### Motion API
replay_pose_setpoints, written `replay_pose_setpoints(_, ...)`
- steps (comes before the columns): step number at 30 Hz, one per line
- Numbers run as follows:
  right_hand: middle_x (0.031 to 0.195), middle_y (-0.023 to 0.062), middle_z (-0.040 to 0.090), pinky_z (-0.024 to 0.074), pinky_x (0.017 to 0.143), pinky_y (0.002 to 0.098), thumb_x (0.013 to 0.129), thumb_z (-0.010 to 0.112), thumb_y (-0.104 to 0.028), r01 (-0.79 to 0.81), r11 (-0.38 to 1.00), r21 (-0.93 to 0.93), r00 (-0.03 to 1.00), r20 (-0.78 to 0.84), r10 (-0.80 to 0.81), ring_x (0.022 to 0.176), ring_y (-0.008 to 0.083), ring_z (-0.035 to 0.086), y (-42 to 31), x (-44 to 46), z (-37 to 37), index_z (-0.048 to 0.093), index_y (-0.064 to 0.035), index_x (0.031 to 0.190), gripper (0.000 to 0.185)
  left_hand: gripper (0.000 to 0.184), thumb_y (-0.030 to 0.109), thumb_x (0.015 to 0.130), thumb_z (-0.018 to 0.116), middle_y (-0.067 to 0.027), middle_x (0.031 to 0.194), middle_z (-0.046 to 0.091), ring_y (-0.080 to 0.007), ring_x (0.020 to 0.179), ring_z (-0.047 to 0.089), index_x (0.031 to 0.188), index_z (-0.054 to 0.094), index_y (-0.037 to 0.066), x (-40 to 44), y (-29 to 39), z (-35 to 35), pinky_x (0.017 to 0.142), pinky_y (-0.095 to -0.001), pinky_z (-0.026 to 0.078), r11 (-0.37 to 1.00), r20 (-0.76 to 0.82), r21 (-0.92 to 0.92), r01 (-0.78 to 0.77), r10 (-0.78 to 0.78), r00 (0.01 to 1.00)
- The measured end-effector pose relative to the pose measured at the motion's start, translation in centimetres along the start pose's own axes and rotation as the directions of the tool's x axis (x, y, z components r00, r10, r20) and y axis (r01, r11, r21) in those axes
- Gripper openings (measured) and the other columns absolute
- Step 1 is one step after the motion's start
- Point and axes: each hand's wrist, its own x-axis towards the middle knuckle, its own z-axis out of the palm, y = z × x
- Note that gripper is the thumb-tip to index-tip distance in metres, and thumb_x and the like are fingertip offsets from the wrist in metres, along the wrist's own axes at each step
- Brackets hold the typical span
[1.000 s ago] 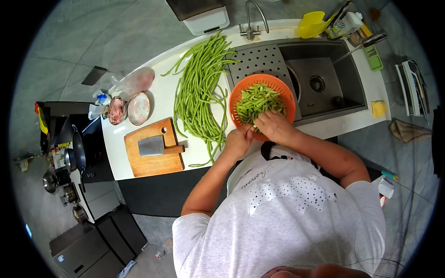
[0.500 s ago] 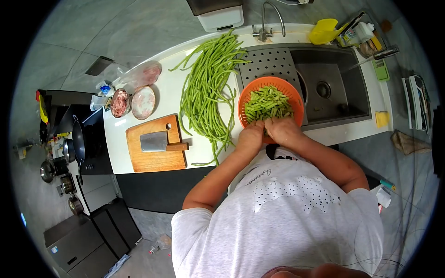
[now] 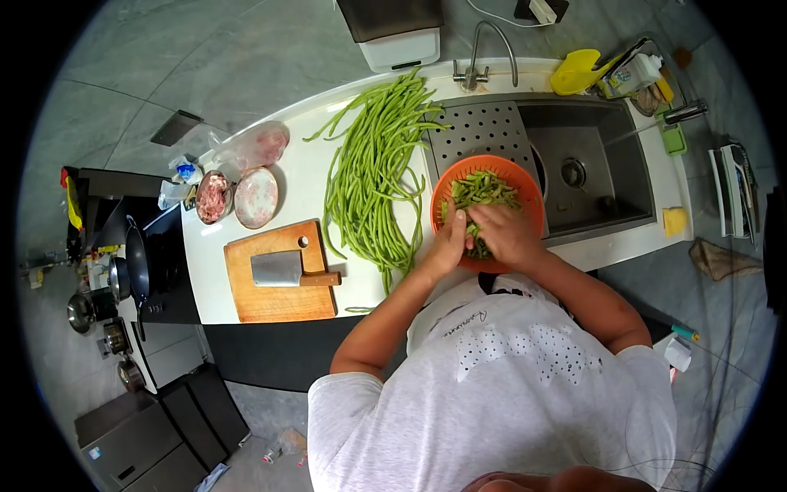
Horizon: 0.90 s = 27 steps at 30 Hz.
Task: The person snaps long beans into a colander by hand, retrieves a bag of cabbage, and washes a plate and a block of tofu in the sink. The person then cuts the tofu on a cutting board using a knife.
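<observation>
Bean pieces (image 3: 485, 187) in an orange basket (image 3: 531, 179) beside the sink basin (image 3: 623, 156); long beans (image 3: 373, 176) on the white counter (image 3: 302, 193), gray wall (image 3: 270, 49) behind. Left hand (image 3: 449, 244) and right hand (image 3: 510, 234) converge over the basket, fingers inward; whether they grip pieces cannot be told.

Kitchen — sink (image 3: 619, 168), faucet (image 3: 471, 78), chopping board (image 3: 283, 305), cleaver (image 3: 277, 269), pan (image 3: 138, 266) on cooktop (image 3: 175, 283).

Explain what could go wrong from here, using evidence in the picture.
The cleaver lies on the cutting board, its handle jutting past the edge; a bump might shift it.

The orange colander sits near the counter's front edge, with the left hand and right hand over it; a push could tip out the bean pieces.

What looks like raw meat shares the counter with uncovered long beans; juices might spread.
</observation>
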Motion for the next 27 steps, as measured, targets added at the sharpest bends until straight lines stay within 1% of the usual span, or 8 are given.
replay_pose_setpoints(5, 0.084, 0.0082, 0.051, 0.0458, 0.07, 0.0352, 0.077, 0.054, -0.01, 0.027, 0.999, 0.04, 0.986, 0.162, -0.033, 0.082, 0.0252, 0.053, 0.1, -0.8, 1.4, 0.056, -0.0014, 0.1, 0.025, 0.061, 0.046, 0.098, 0.026, -0.0035, 0.072, 0.053, -0.016, 0.066, 0.05, 0.143, 0.025, 0.004, 1.6, -3.3, 0.8, 0.063, -0.0273, 0.044, 1.0, -0.107, 0.002, -0.031, 0.031, 0.994)
replay_pose_setpoints(12, 0.074, 0.0079, 0.052, 0.0461, 0.065, 0.0353, 0.078, 0.054, -0.012, -0.083, 0.987, -0.136, 0.951, 0.285, 0.119, 0.072, 0.0242, 0.054, 0.1, -1.2, 1.8, 0.058, -0.0038, 0.091, 0.016, 0.021, 0.019, 0.093, 0.047, -0.0096, 0.068, 0.058, -0.023, 0.064, 0.058, 0.088, 0.059, 0.003, 0.9, -2.6, -0.5, 0.061, -0.0351, 0.047, 0.918, 0.022, 0.324, -0.229, 0.235, 0.972)
replay_pose_setpoints(14, 0.067, 0.0073, 0.051, 0.0462, 0.062, 0.0345, 0.079, 0.053, -0.011, -0.171, 0.969, -0.181, 0.891, 0.392, 0.23, 0.065, 0.0225, 0.055, 0.5, -1.9, 3.1, 0.059, -0.0049, 0.089, 0.013, 0.012, 0.012, 0.089, 0.05, -0.0118, 0.07, 0.06, -0.031, 0.066, 0.06, 0.087, 0.059, 0.004, 1.2, -2.6, -0.4, 0.062, -0.0385, 0.049, 0.586, 0.112, 0.626, -0.515, 0.586, 0.803)
replay_pose_setpoints(16, 0.056, 0.0054, 0.048, 0.0435, 0.052, 0.0306, 0.083, 0.047, -0.012, -0.792, 0.37, 0.486, 0.607, 0.565, 0.559, 0.048, 0.0172, 0.048, 1.0, -1.8, 4.2, 0.058, -0.0054, 0.084, 0.012, 0.01, 0.011, 0.087, 0.052, -0.0131, 0.072, 0.061, -0.0333, 0.069, 0.06, 0.087, 0.06, 0.004, 0.6, -1.7, -0.4, 0.062, -0.0389, 0.049, 0.552, 0.058, 0.664, -0.504, 0.635, 0.771)
replay_pose_setpoints(21, 0.069, 0.0071, 0.056, 0.0441, 0.058, 0.0304, 0.086, 0.049, -0.018, -0.872, 0.205, 0.443, 0.489, 0.792, 0.366, 0.062, 0.0172, 0.055, -0.3, 0.4, -0.4, 0.058, -0.002, 0.09, 0.02, 0.01, 0.009, 0.086, 0.053, -0.0142, 0.078, 0.063, -0.0293, 0.068, 0.062, 0.09, 0.061, 0.005, 3.4, -1.7, -1.7, 0.059, -0.0374, 0.049, 0.622, -0.297, 0.654, -0.431, 0.734, 0.61)
replay_pose_setpoints(23, 0.072, 0.0075, 0.058, 0.0443, 0.059, 0.0303, 0.086, 0.049, -0.02, -0.889, 0.158, 0.429, 0.458, 0.834, 0.309, 0.065, 0.0172, 0.056, 0.0, 0.5, -0.4, 0.059, -0.0011, 0.091, 0.022, 0.016, 0.009, 0.09, 0.05, -0.0116, 0.074, 0.062, -0.0223, 0.065, 0.062, 0.096, 0.064, 0.005, 3.9, -0.8, -3.2, 0.058, -0.0323, 0.048, 0.867, -0.411, 0.302, -0.398, 0.494, 0.766)
replay_pose_setpoints(25, 0.078, 0.0065, 0.057, 0.0442, 0.062, 0.0274, 0.089, 0.051, -0.021, -0.237, 0.96, -0.147, 0.969, 0.029, 0.243, 0.073, 0.0137, 0.057, 1.3, 0.3, 0.5, 0.06, -0.0007, 0.099, 0.025, 0.027, 0.011, 0.094, 0.048, -0.0069, 0.068, 0.06, -0.0142, 0.06, 0.056, 0.12, 0.055, 0.007, 4.0, -1.0, -3.3, 0.056, -0.0284, 0.045, 0.897, -0.348, 0.203, -0.393, 0.441, 0.827)
replay_pose_setpoints(27, 0.082, 0.0047, 0.058, 0.0444, 0.062, 0.0237, 0.091, 0.053, -0.026, -0.266, 0.955, -0.131, 0.964, -0.006, 0.267, 0.073, 0.0088, 0.056, 2.0, 0.4, 1.2, 0.06, -0.0006, 0.104, 0.029, 0.048, 0.016, 0.096, 0.049, -0.0031, 0.068, 0.059, -0.0098, 0.059, 0.051, 0.14, 0.031, 0.01, 4.0, -0.8, -2.5, 0.056, -0.0255, 0.043, 0.929, -0.049, -0.189, -0.319, 0.316, 0.948)
